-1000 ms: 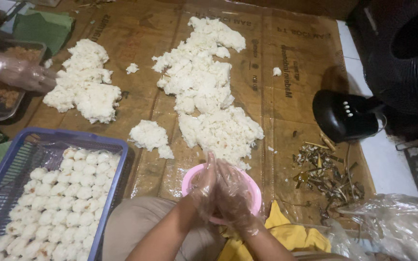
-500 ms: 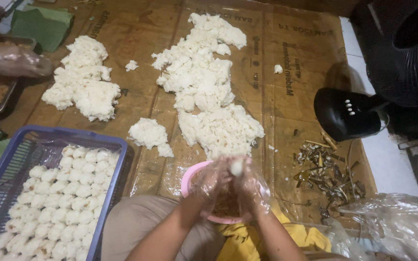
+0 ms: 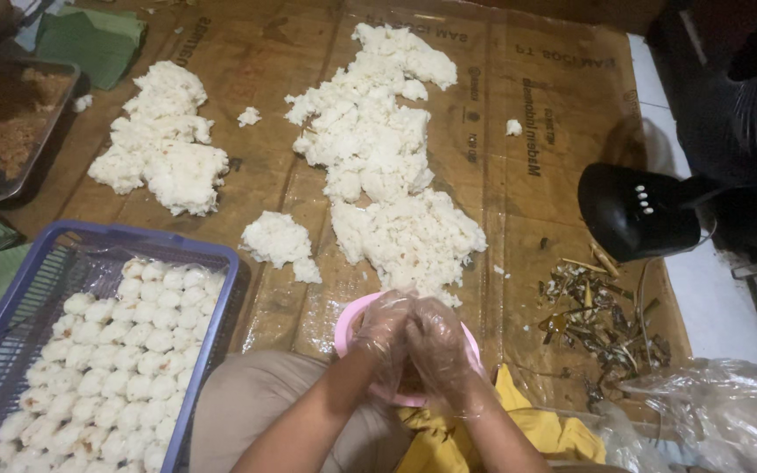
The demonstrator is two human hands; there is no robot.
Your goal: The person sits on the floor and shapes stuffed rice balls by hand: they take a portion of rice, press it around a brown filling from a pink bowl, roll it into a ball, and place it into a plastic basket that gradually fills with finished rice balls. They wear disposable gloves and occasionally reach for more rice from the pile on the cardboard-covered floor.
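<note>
Both gloved hands, left hand (image 3: 385, 326) and right hand (image 3: 438, 340), are pressing together over one pink bowl (image 3: 349, 322) at the near edge; their fingers are curling closed, whatever is inside hidden. Three rice heaps (image 3: 387, 166) are lying beyond on cardboard (image 3: 554, 131). One blue basket (image 3: 89, 254) of rice balls (image 3: 116, 350) is sitting left.

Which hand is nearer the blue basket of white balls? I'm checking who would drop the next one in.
Left. The left hand is on the side of the blue basket; the right hand is pressed against it, farther away, both over the pink bowl.
</note>
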